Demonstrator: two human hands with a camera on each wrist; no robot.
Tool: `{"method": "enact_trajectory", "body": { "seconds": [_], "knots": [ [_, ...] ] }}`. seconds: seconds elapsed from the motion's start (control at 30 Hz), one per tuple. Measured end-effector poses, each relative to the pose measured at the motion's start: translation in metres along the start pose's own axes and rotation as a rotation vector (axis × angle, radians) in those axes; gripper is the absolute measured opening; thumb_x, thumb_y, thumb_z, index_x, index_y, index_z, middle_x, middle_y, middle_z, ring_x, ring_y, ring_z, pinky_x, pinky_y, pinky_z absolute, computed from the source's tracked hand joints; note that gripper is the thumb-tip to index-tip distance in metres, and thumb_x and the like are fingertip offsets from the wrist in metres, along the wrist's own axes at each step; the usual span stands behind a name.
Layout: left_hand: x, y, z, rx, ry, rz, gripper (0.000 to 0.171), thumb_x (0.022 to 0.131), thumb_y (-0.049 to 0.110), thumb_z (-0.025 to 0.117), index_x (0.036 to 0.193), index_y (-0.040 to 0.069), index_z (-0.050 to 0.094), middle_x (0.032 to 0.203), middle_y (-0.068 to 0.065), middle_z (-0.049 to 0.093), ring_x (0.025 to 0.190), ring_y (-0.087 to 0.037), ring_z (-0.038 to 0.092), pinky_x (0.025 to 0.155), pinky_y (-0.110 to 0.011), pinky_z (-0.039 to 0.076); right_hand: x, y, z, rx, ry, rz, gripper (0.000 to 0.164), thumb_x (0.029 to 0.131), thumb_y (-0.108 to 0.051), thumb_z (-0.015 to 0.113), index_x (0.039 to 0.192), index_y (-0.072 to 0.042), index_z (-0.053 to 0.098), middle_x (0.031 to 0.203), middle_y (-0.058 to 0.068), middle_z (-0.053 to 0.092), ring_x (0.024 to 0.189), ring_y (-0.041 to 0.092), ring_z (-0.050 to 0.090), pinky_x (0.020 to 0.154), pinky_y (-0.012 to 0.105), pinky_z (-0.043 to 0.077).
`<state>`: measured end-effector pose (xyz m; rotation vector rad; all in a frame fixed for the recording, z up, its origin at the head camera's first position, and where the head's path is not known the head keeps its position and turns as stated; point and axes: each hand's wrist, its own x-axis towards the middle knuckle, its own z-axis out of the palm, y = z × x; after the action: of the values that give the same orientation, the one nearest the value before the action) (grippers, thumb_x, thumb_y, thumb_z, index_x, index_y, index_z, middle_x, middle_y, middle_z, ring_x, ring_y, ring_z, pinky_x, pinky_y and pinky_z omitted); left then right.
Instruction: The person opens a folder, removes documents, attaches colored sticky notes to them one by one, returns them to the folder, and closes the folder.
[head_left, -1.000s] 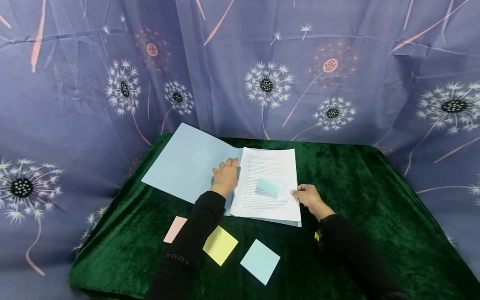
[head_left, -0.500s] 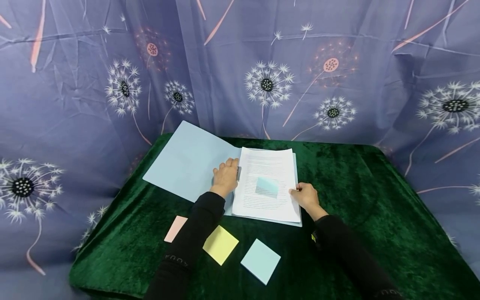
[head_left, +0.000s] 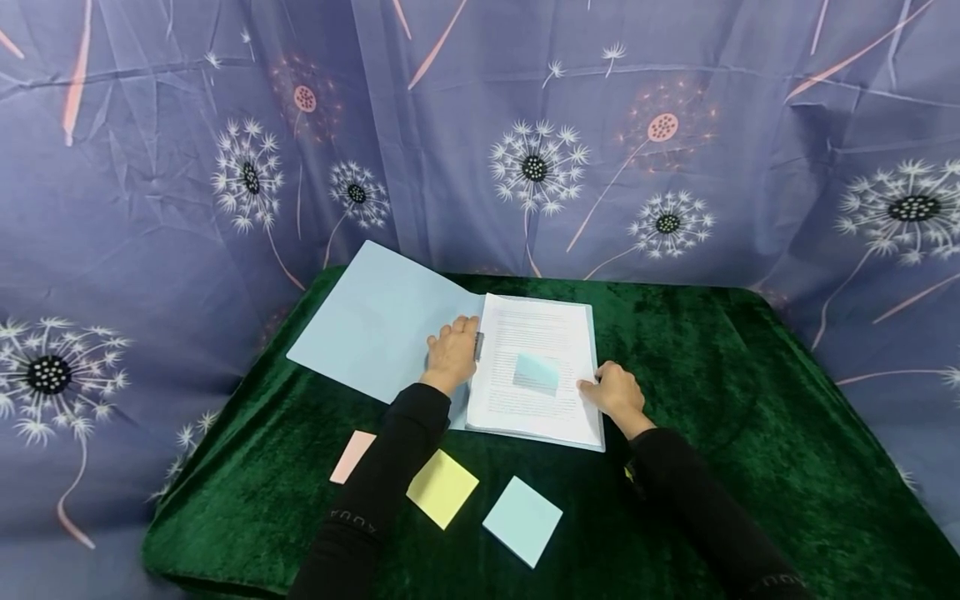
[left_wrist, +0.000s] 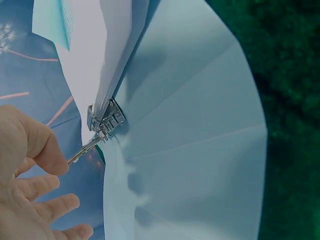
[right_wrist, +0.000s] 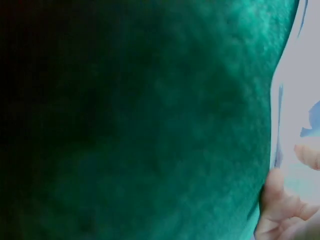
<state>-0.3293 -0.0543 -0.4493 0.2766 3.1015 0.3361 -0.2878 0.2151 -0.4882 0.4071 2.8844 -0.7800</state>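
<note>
A light blue folder (head_left: 375, 321) lies spread on the table, with a stack of printed paper (head_left: 525, 325) on its right half. A blue sticky note (head_left: 536, 373) is on the top sheet. At the fold, my left hand (head_left: 452, 354) pinches the lever of a metal clip (left_wrist: 107, 120) between thumb and finger; the other fingers are spread. In the left wrist view, the clip's jaws are around the paper's edge. My right hand (head_left: 618, 390) holds the stack's right edge, thumb on the top sheet and fingers at the side. Its fingertips are partly hidden.
Pink (head_left: 351, 457), yellow (head_left: 442, 489) and light blue (head_left: 523, 522) sticky note pads lie in front of the folder. Dark green velvet cloth (head_left: 720, 367) covers the table. A purple curtain (head_left: 450, 167) with dandelion prints hangs behind.
The paper stack has shifted within the folder, first left, then slightly back right, and now lies flatter and squarer on it. My right hand followed the edge. My left hand has stayed at the clip.
</note>
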Motion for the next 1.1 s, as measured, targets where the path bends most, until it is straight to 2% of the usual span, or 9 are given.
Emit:
{"method": "enact_trajectory", "body": {
  "seconds": [0.13,0.27,0.37,0.5,0.6,0.73,0.9,1.1],
  "knots": [
    [0.002,-0.001,0.0,0.006,-0.002,0.004,0.074,0.094,0.011,0.069,0.158,0.012,0.033,0.162,-0.012,0.038,0.142,-0.033,0.044,0.109,-0.055,0.041,-0.001,0.004,-0.007,-0.002,-0.019,-0.061,0.049,0.098,-0.03,0.063,0.132,0.005,0.058,0.12,0.028,0.065,0.093,0.037,0.066,0.068,0.039,0.048],
    [0.001,-0.003,-0.001,-0.004,-0.005,0.006,0.072,0.096,0.012,0.068,0.158,0.012,0.033,0.162,-0.012,0.038,0.141,-0.034,0.045,0.109,-0.054,0.041,-0.004,0.013,-0.017,-0.037,-0.04,-0.244,0.047,0.098,-0.024,0.065,0.131,0.008,0.057,0.118,0.031,0.063,0.098,0.04,0.064,0.073,0.043,0.051],
    [0.001,-0.003,-0.002,-0.014,-0.005,0.009,0.07,0.097,0.012,0.066,0.158,0.012,0.033,0.161,-0.011,0.039,0.142,-0.033,0.044,0.109,-0.053,0.04,-0.006,0.021,-0.026,-0.081,-0.058,-0.39,0.052,0.096,-0.023,0.067,0.135,0.008,0.056,0.127,0.035,0.057,0.109,0.046,0.06,0.083,0.052,0.052],
    [-0.001,-0.004,-0.001,-0.023,0.006,0.021,0.068,0.097,0.013,0.065,0.158,0.012,0.034,0.16,-0.011,0.041,0.141,-0.033,0.045,0.109,-0.052,0.04,-0.012,0.03,-0.033,-0.141,-0.125,-0.502,0.064,0.093,-0.027,0.073,0.144,0.004,0.051,0.144,0.037,0.046,0.127,0.056,0.049,0.095,0.069,0.044],
    [-0.002,-0.004,-0.001,-0.022,0.015,0.024,0.067,0.098,0.013,0.065,0.157,0.012,0.035,0.159,-0.011,0.042,0.141,-0.033,0.045,0.109,-0.052,0.04,-0.018,0.035,-0.032,-0.189,-0.203,-0.535,0.071,0.09,-0.034,0.075,0.147,0.0,0.049,0.152,0.038,0.039,0.136,0.062,0.038,0.098,0.079,0.035],
    [-0.003,-0.006,-0.001,-0.013,0.019,0.024,0.066,0.098,0.014,0.065,0.157,0.013,0.036,0.159,-0.01,0.043,0.141,-0.032,0.046,0.11,-0.052,0.04,-0.023,0.038,-0.027,-0.223,-0.269,-0.533,0.074,0.089,-0.04,0.075,0.147,-0.002,0.05,0.155,0.037,0.035,0.138,0.062,0.033,0.099,0.08,0.032],
    [-0.005,-0.007,0.001,-0.019,0.027,0.035,0.064,0.099,0.016,0.064,0.157,0.012,0.036,0.158,-0.011,0.044,0.14,-0.033,0.047,0.109,-0.051,0.041,-0.025,0.039,-0.026,-0.227,-0.263,-0.534,0.072,0.089,-0.038,0.076,0.146,-0.002,0.051,0.154,0.037,0.036,0.138,0.062,0.034,0.099,0.08,0.033],
    [-0.011,-0.01,0.003,-0.013,0.076,0.059,0.059,0.099,0.016,0.064,0.153,0.011,0.043,0.15,-0.012,0.052,0.132,-0.033,0.054,0.107,-0.052,0.043,-0.025,0.039,-0.024,-0.221,-0.271,-0.528,0.073,0.09,-0.038,0.075,0.148,-0.002,0.05,0.155,0.037,0.034,0.139,0.062,0.032,0.1,0.08,0.032]
  ]
}}
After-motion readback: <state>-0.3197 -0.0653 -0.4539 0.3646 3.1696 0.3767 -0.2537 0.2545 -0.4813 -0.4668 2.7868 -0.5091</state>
